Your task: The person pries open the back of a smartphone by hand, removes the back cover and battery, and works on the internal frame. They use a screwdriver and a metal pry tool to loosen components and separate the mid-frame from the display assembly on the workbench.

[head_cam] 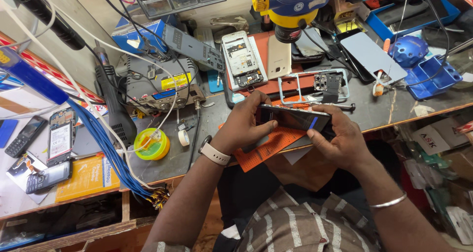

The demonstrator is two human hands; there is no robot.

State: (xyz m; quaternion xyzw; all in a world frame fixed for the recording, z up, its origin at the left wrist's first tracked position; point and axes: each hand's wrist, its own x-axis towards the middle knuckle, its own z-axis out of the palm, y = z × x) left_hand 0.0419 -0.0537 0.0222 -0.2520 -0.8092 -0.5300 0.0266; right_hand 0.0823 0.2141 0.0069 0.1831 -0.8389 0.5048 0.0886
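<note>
1. Smartphone (291, 118), dark and slim, is held above the bench's front edge, long axis running left to right.
2. Left hand (244, 126) grips its left end; right hand (340, 138) clasps its right end.
3. Orange mat (266, 146) lies just beneath; open room lies toward the person.
</note>
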